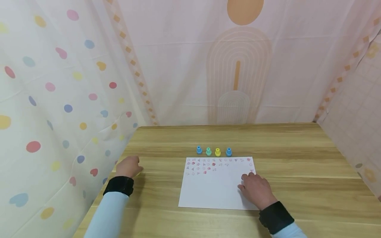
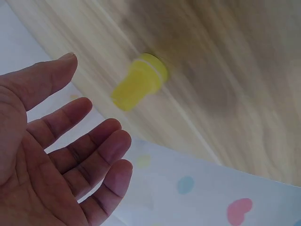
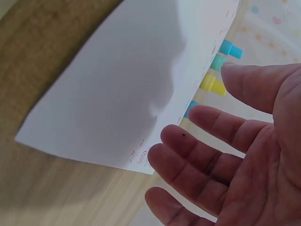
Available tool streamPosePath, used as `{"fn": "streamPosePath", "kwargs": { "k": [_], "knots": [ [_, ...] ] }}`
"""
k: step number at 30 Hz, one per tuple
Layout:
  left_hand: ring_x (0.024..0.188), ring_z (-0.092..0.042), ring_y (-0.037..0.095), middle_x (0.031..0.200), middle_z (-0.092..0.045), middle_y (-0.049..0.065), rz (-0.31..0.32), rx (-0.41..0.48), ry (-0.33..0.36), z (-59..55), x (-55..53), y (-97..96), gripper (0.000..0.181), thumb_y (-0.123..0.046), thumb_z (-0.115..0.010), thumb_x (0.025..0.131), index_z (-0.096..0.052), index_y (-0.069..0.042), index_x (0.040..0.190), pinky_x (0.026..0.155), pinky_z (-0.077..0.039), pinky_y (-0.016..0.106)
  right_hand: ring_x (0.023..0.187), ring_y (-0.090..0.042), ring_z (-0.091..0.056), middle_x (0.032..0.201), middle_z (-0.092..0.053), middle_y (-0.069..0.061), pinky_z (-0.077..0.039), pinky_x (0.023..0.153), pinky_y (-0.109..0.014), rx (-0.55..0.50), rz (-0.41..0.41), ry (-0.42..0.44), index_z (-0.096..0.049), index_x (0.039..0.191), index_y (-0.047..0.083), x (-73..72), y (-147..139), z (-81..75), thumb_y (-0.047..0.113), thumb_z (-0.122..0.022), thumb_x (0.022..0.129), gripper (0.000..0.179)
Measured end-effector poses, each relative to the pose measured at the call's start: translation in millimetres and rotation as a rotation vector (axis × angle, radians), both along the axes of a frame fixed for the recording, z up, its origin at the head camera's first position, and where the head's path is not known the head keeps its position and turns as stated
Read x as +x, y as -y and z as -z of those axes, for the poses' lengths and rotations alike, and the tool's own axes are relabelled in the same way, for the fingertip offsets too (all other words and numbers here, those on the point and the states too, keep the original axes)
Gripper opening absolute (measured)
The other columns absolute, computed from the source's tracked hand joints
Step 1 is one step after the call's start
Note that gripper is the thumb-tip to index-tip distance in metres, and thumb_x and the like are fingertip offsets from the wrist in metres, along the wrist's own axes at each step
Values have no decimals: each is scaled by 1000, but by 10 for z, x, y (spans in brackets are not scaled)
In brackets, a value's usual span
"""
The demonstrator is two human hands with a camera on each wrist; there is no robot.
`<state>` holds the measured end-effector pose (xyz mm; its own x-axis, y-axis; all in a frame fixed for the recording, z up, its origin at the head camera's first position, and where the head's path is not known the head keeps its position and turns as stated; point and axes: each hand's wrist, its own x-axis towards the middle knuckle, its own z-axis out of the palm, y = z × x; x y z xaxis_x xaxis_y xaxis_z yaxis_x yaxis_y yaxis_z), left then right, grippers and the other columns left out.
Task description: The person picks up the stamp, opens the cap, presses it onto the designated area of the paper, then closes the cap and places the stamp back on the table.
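Note:
My left hand (image 1: 128, 167) is by the table's left edge, its fingers relaxed and holding nothing. Just beyond those fingertips, a yellow stamp (image 2: 140, 81) stands on its wide base in the left wrist view; the hand mostly hides it in the head view. Over the right side of a white paper sheet (image 1: 215, 191) is my right hand (image 1: 256, 189), with loosely bent fingers and no object in its grasp. Small red and purple stamped prints (image 1: 204, 164) run in rows across the sheet's upper left, along its top and partly down its right edge.
Behind the sheet's far edge stand a blue stamp (image 1: 199, 150), a green stamp (image 1: 208, 152), a yellow stamp (image 1: 218, 152) and another blue stamp (image 1: 228, 152) in a row. The wooden table (image 1: 303, 165) meets patterned curtains (image 1: 184, 82) at the back and sides.

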<state>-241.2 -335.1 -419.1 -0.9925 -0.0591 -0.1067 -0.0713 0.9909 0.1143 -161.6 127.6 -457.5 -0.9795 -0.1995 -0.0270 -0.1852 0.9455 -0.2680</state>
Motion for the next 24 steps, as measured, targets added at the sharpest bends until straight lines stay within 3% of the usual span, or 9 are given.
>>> {"fn": "streamPosePath", "kwargs": {
  "k": [13, 24],
  "knots": [
    [95, -63, 42, 107, -66, 29, -11, 5, 23, 115, 65, 114, 34, -6, -67, 88, -62, 12, 115, 84, -51, 57, 73, -25, -52, 90, -63, -14, -52, 69, -45, 14, -8, 40, -67, 109, -1, 4, -1, -24, 25, -75, 89, 34],
    [95, -63, 42, 102, -66, 26, 13, -3, 45, 229, -14, 164, 21, 4, -60, 88, -64, 11, 108, 84, -51, 54, 73, -24, -53, 90, -63, -14, -52, 68, -44, 16, -4, 34, -67, 109, -1, 6, 0, -21, 25, -74, 89, 34]
  ]
}}
